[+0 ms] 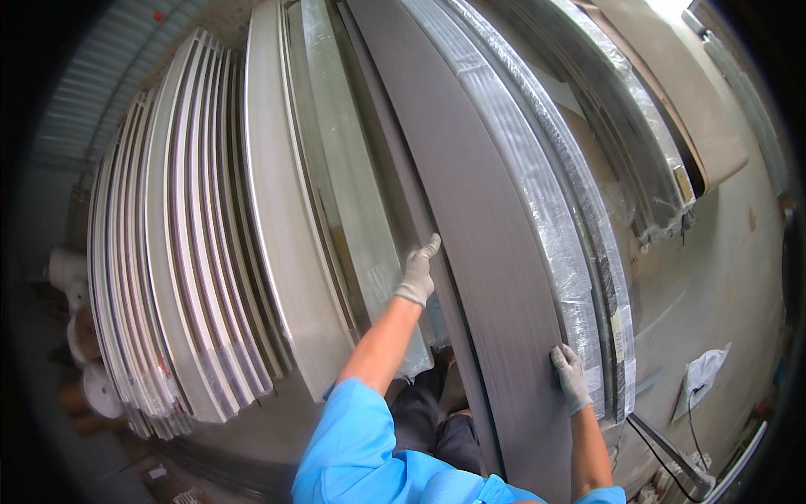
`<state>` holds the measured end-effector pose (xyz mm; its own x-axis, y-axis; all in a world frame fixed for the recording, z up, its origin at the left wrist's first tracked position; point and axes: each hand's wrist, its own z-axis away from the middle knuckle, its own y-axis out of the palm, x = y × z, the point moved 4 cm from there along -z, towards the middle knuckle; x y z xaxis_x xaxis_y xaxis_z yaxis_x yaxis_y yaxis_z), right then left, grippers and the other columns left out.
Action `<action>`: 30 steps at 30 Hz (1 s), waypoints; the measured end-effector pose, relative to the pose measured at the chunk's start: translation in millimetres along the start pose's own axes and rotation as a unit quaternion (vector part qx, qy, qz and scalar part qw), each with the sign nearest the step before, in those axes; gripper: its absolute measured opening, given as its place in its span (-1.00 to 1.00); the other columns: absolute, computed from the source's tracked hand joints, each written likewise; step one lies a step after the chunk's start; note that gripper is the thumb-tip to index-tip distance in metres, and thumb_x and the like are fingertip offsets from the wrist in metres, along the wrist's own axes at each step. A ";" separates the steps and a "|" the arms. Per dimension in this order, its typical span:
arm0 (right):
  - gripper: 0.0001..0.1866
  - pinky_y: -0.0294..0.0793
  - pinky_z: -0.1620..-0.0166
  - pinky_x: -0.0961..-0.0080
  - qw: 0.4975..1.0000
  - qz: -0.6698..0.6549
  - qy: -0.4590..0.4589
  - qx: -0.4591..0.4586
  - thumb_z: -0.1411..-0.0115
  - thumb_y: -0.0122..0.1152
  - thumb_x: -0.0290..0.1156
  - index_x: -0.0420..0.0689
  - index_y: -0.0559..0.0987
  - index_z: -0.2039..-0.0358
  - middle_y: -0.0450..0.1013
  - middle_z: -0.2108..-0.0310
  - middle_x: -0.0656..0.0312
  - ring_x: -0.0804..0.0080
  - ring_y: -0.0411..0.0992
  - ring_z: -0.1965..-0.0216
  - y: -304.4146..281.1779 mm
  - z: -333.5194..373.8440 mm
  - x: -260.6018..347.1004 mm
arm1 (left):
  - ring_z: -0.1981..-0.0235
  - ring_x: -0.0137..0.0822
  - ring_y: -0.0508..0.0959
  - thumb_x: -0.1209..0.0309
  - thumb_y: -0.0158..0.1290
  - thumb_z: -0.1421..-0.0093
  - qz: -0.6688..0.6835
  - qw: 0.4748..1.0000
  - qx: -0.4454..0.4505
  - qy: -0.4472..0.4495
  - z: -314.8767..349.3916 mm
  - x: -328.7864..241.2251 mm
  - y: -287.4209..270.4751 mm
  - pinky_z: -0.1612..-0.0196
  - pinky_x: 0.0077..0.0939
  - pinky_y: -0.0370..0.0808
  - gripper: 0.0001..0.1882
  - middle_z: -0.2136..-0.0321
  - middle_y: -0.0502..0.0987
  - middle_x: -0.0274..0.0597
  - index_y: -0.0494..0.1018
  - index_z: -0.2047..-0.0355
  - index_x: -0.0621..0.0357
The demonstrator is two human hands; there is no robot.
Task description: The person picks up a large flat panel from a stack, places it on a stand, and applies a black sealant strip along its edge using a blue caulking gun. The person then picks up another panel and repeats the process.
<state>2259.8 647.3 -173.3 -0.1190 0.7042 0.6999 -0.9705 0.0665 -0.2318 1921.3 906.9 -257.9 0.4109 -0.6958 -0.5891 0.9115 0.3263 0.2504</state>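
A long, wide grey panel [483, 227] with a fine grain stands in front of me, its lower end close to my body. My left hand [418, 273], in a pale work glove, is closed at the panel's left side, by a narrow grey edge strip [453, 323]; some of its fingers are hidden. Lower down, my gloved right hand [573, 380] grips the panel's right edge, thumb on the near face. Just beyond that hand lie long panels wrapped in clear plastic [546, 202].
Many upright panels [197, 227] lean in a row at left, with a pale panel [281, 185] and a plastic-wrapped greenish one [348, 160] nearer. Wrapped lengths [625, 126] stand at upper right. A white sheet [703, 378] and a black cable [659, 454] are at right.
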 end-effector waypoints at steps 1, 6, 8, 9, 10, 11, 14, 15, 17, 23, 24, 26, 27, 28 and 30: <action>-0.45 0.39 -0.15 0.45 1.000 -0.011 0.017 -0.001 -0.37 0.20 -0.10 -0.27 0.47 -0.19 0.55 0.00 0.16 0.42 0.46 -0.05 5.3 -14.3 -7.9 | -0.39 0.04 0.23 0.01 0.29 -0.21 -0.030 1.000 -0.004 0.002 -8.8 -1.4 -0.6 -0.30 -0.05 0.39 0.07 -0.41 0.09 0.19 -0.03 -0.42 0.45; -0.55 0.43 -0.01 0.46 0.998 0.037 0.017 -0.056 -0.33 0.26 -0.09 -0.20 0.53 0.00 0.54 0.18 0.26 0.49 0.46 0.10 23.9 -72.1 -41.5 | -0.48 0.10 0.03 -0.17 0.23 -0.19 -0.198 0.979 -0.037 -0.009 -39.2 -0.1 -2.9 -0.47 -0.07 0.01 0.14 -0.42 0.08 0.31 0.00 -0.37 0.58; -0.56 0.45 0.03 0.46 0.996 0.061 0.022 -0.061 -0.32 0.28 -0.08 -0.21 0.54 0.04 0.54 0.22 0.25 0.46 0.47 0.16 27.0 -85.9 -52.4 | -0.47 0.11 0.06 -0.23 0.21 -0.18 -0.233 0.971 -0.040 -0.027 -48.0 5.3 -3.5 -0.45 -0.04 0.06 0.14 -0.41 0.10 0.31 0.05 -0.36 0.57; -0.56 0.45 0.03 0.45 0.997 0.038 0.014 -0.062 -0.31 0.28 -0.08 -0.21 0.54 0.05 0.54 0.23 0.26 0.46 0.47 0.17 29.0 -89.9 -54.8 | -0.46 0.11 0.08 -0.26 0.20 -0.17 -0.249 0.967 -0.045 -0.034 -53.1 6.9 -4.5 -0.44 -0.03 0.10 0.15 -0.40 0.11 0.31 0.07 -0.35 0.56; -0.57 0.46 0.04 0.45 0.998 0.022 0.003 -0.063 -0.31 0.28 -0.08 -0.21 0.54 0.06 0.54 0.24 0.26 0.46 0.47 0.17 31.1 -92.2 -54.4 | -0.45 0.11 0.10 -0.29 0.20 -0.16 -0.278 0.958 -0.055 -0.043 -57.9 9.2 -6.7 -0.42 -0.02 0.13 0.16 -0.40 0.13 0.31 0.10 -0.34 0.55; -0.57 0.46 0.04 0.44 0.995 0.032 0.026 -0.085 -0.31 0.29 -0.08 -0.22 0.54 0.07 0.54 0.25 0.26 0.46 0.48 0.18 30.6 -94.7 -52.3 | -0.44 0.11 0.13 -0.31 0.20 -0.14 -0.282 0.957 -0.047 -0.052 -64.3 10.3 -7.2 -0.40 -0.01 0.18 0.16 -0.40 0.13 0.30 0.12 -0.33 0.54; -0.64 0.50 0.06 0.42 0.978 0.174 0.012 -0.112 -0.31 0.30 -0.17 -0.22 0.57 0.09 0.59 0.25 0.08 0.31 0.55 0.18 24.7 -83.3 -19.6 | -0.39 0.12 0.20 -0.33 0.25 -0.08 -0.326 0.943 -0.025 -0.057 -81.2 9.8 -12.9 -0.28 0.11 0.35 0.13 -0.38 0.17 0.28 0.25 -0.27 0.50; -0.66 0.52 0.07 0.41 0.960 0.241 0.057 -0.128 -0.32 0.30 -0.20 -0.22 0.58 0.09 0.61 0.25 0.02 0.26 0.57 0.18 22.7 -80.5 -7.0 | -0.41 0.13 0.16 -0.29 0.26 -0.09 -0.308 0.950 -0.012 -0.058 -85.5 10.6 -13.1 -0.27 0.21 0.34 0.13 -0.40 0.12 0.24 0.20 -0.31 0.48; -0.75 0.53 0.04 0.42 0.916 0.353 -0.083 -0.172 -0.33 0.28 -0.32 -0.21 0.63 0.10 0.61 0.18 -0.09 0.13 0.59 0.13 -13.5 -56.6 38.7 | -0.44 0.15 0.07 -0.21 0.29 -0.11 -0.296 0.952 -0.021 -0.070 -90.3 12.6 -16.2 -0.25 0.40 0.32 0.13 -0.45 0.02 0.16 0.10 -0.38 0.43; -0.67 0.47 -0.11 0.39 0.943 0.074 -0.057 -0.319 -0.38 0.22 -0.34 -0.24 0.60 -0.07 0.61 0.06 0.10 0.27 0.56 -0.01 -115.4 31.8 -20.8 | -0.28 0.12 0.32 -0.09 0.30 -0.17 -0.230 0.973 -0.024 -0.022 -81.6 18.2 -24.5 -0.21 0.33 0.39 -0.05 -0.29 0.28 0.14 0.24 -0.28 0.42; -0.64 0.45 -0.14 0.36 0.941 0.106 -0.018 -0.320 -0.39 0.20 -0.30 -0.24 0.58 -0.09 0.59 0.02 0.08 0.23 0.54 -0.05 -122.2 45.5 -60.3 | -0.25 0.12 0.34 -0.11 0.30 -0.16 -0.188 0.982 0.004 -0.024 -73.1 23.5 -26.9 -0.21 0.29 0.38 -0.11 -0.27 0.30 0.09 0.31 -0.21 0.36; -0.55 0.39 -0.21 0.34 0.919 0.180 0.068 -0.344 -0.40 0.18 -0.22 -0.27 0.52 -0.16 0.54 -0.08 0.02 0.19 0.47 -0.14 -132.1 78.1 -152.6 | -0.16 0.06 0.39 -0.14 0.29 -0.16 -0.159 0.986 0.017 -0.047 -52.3 43.5 -33.4 -0.20 0.20 0.38 -0.21 -0.17 0.37 0.01 0.39 -0.11 0.29; -0.48 0.34 -0.26 0.36 0.886 0.229 0.151 -0.374 -0.40 0.18 -0.18 -0.30 0.47 -0.21 0.50 -0.13 -0.02 0.21 0.43 -0.18 -135.9 99.0 -202.6 | -0.10 0.01 0.43 -0.14 0.28 -0.17 -0.169 0.983 0.009 -0.065 -39.1 58.8 -37.1 -0.19 0.16 0.40 -0.25 -0.09 0.42 -0.02 0.41 -0.07 0.28; -0.41 0.30 -0.29 0.32 0.883 0.187 0.190 -0.388 -0.38 0.18 -0.11 -0.29 0.43 -0.25 0.45 -0.18 -0.04 0.18 0.39 -0.22 -135.7 128.0 -250.7 | -0.04 -0.04 0.46 -0.14 0.27 -0.19 -0.181 0.980 0.000 -0.084 -22.5 76.0 -42.8 -0.18 0.12 0.41 -0.28 0.00 0.47 -0.05 0.43 -0.03 0.27; -0.25 0.25 -0.34 0.28 0.831 0.118 0.331 -0.431 -0.34 0.18 0.02 -0.31 0.34 -0.31 0.38 -0.26 -0.07 0.15 0.34 -0.28 -126.6 194.8 -341.1 | -0.17 0.04 0.38 -0.12 0.25 -0.21 -0.260 0.957 -0.009 -0.126 10.9 117.9 -50.0 -0.22 0.20 0.35 -0.21 -0.16 0.36 0.01 0.32 -0.18 0.25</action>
<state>2382.4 261.0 -251.2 0.1341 0.9852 0.1067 -0.3925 0.1517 -0.9072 1924.4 801.5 -331.5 -0.1047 -0.8984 -0.4264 0.9945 -0.0965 -0.0408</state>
